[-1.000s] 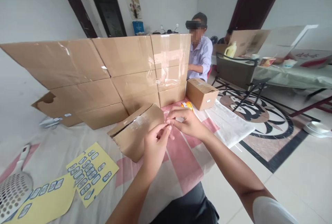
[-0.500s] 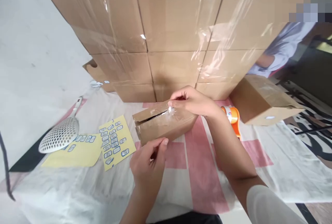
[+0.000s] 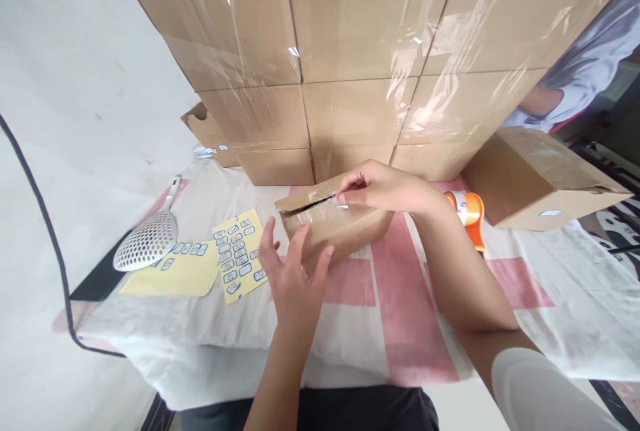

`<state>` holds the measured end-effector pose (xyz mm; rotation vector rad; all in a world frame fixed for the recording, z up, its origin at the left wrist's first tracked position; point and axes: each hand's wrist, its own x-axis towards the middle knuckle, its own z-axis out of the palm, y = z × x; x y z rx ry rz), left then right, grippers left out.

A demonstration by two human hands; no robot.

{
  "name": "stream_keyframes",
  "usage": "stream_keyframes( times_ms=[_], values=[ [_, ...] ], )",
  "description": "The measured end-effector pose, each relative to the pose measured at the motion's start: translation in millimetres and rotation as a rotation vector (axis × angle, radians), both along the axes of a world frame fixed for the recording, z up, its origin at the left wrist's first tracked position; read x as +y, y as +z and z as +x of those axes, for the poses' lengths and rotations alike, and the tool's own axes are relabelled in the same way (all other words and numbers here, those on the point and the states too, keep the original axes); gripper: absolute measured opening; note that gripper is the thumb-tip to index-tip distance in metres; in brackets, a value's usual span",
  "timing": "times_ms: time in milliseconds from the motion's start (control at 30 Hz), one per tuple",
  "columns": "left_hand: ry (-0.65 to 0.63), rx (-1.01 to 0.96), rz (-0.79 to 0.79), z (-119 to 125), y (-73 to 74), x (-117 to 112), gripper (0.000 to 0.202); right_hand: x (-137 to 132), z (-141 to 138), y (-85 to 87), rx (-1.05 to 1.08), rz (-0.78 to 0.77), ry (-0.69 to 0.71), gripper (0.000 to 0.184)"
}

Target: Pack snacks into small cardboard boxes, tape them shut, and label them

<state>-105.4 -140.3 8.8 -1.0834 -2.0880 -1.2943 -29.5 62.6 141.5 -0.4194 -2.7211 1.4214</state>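
Observation:
A small cardboard box [image 3: 345, 228] lies on the cloth in front of me, with a dark gap along the seam of its top at the left end. Clear tape [image 3: 342, 203] shines on that seam, and the fingertips of my right hand [image 3: 380, 186] pinch it from above. My left hand [image 3: 297, 271] is at the box's near left side with its fingers spread, seemingly resting against the front edge. Behind the box rises a wall of stacked cardboard boxes [image 3: 357, 111]. An orange tape dispenser [image 3: 473, 218] stands beyond my right forearm.
Left on the cloth [image 3: 210, 331] are a yellow label sheet [image 3: 250, 238], a second yellow sheet [image 3: 195, 282] and a white perforated skimmer [image 3: 150, 241]. A larger box [image 3: 540, 178] sits to the right. A co-worker's sleeve [image 3: 595, 64] shows behind the stack. A black cable [image 3: 43, 208] hangs left.
My left hand has gone from closed fingers to spread ones and moved up to the box's left end. My right hand's pinch has slid slightly along the seam. The view has tilted down.

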Motion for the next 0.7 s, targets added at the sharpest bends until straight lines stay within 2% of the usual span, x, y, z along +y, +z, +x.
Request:
stream_keyframes(
  times_ms=[67, 133, 300, 400, 500, 567, 633, 700],
  values=[
    [-0.129, -0.083, -0.041, -13.0, -5.3, -0.9, 0.031, 1.2, -10.0, -9.4, 0.057, 0.007, -0.098, 0.020],
    [-0.198, -0.111, -0.066, -24.3, -9.2, -2.4, 0.026, 2.4, -15.3, -13.4, 0.115, -0.005, -0.137, 0.023],
    [-0.285, -0.064, -0.061, -42.3, -17.0, -4.4, 0.027, -2.8, -11.8, -4.8, 0.143, 0.044, -0.195, 0.023],
    [-0.284, 0.030, -0.044, -46.2, -17.6, -3.8, 0.029, -8.3, -6.0, 1.1, 0.097, 0.064, -0.161, 0.019],
    [-0.199, 0.172, -0.038, -46.1, -6.8, -1.7, 0.033, -8.2, 0.9, 3.1, 0.071, 0.069, -0.141, 0.018],
    [-0.166, 0.240, -0.069, -46.1, 6.8, 1.7, 0.046, -4.8, 6.2, 3.4, 0.062, 0.067, -0.153, 0.018],
    [-0.189, 0.301, -0.175, -47.9, 21.4, 7.1, 0.060, -0.9, 11.9, 4.4, 0.058, 0.060, -0.154, 0.018],
    [-0.245, 0.380, -0.304, -52.1, 32.9, 13.4, 0.062, 1.7, 17.8, 6.3, 0.066, 0.059, -0.133, 0.019]
  ],
)
